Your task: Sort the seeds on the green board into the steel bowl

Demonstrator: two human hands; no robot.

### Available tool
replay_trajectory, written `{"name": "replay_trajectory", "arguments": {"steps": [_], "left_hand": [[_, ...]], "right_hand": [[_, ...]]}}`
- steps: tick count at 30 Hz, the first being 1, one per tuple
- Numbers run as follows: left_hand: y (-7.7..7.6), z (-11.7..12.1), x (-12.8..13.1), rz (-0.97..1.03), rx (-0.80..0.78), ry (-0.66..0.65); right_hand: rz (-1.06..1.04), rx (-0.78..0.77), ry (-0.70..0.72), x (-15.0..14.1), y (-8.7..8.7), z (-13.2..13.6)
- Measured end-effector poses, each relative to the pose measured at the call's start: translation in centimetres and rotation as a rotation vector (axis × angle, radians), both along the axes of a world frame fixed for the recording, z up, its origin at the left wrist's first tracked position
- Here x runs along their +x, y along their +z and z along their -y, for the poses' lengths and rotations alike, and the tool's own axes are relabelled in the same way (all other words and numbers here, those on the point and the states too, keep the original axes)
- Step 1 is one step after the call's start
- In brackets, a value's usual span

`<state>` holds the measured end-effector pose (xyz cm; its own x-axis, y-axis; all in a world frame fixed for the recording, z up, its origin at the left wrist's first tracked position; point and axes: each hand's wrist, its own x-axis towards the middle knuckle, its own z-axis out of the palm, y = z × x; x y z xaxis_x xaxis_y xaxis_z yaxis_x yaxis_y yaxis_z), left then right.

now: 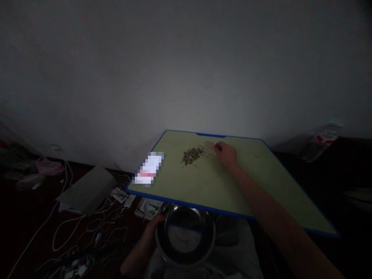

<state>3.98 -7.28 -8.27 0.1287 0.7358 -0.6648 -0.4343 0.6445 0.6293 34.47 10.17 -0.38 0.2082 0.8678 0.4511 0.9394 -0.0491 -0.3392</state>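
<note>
On my lap sits a shiny metal bowl [186, 254], just below the table's front edge. My left hand [154, 228] grips its left rim. Over the pale green table top [221, 182], my right hand [226, 154] is closed, pinching the edge of a small see-through round piece with a reddish outline [209, 145]. What exactly that piece is I cannot make out. Just left of it lies a loose heap of small dark brown bits [192, 155], with a few strays scattered near my right fingers.
A lit phone [148, 169], blurred out, lies at the table's left edge. On the floor are a grey box [88, 190], tangled white cables [99, 228], a power strip [123, 197] and a pink plastic bag [49, 166]. A wall rises behind the table.
</note>
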Motion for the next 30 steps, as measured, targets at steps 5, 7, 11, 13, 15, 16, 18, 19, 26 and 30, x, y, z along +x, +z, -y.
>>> {"name": "replay_trajectory", "arguments": {"steps": [5,7,11,13,15,16,18,19,26,30], "left_hand": [[0.4,-0.2,-0.1,0.008,0.018,-0.014],[0.4,-0.3,-0.1,-0.016,0.04,-0.01],[0.4,-0.5,-0.2,-0.012,0.015,-0.008],[0.5,-0.4,-0.1,-0.015,0.008,0.002],[0.5,-0.1,-0.1,-0.013,0.009,0.01],[0.4,0.0,-0.1,-0.017,0.015,0.018],[0.2,0.2,-0.1,-0.029,0.028,0.033],[0.1,0.2,-0.1,-0.033,0.022,0.033],[-0.1,-0.3,-0.3,0.017,0.017,0.01],[-0.1,-0.4,-0.6,-0.035,0.018,0.023]], "right_hand": [[0.047,0.06,0.004,-0.1,0.3,-1.5],[0.081,0.063,0.006,-0.3,0.2,-2.1],[0.131,0.006,0.007,-0.7,-0.1,-2.8],[0.154,-0.019,0.043,-0.8,-0.2,-2.9],[0.177,-0.036,0.102,-0.9,-0.3,-2.7],[0.189,-0.038,0.132,-1.0,-0.2,-2.5],[0.213,-0.036,0.178,-1.1,-0.2,-2.0],[0.223,-0.034,0.19,-1.2,-0.2,-1.8],[0.222,-0.042,0.242,-1.8,0.1,-0.4],[0.181,-0.067,0.235,-2.2,0.2,-0.2]]}}
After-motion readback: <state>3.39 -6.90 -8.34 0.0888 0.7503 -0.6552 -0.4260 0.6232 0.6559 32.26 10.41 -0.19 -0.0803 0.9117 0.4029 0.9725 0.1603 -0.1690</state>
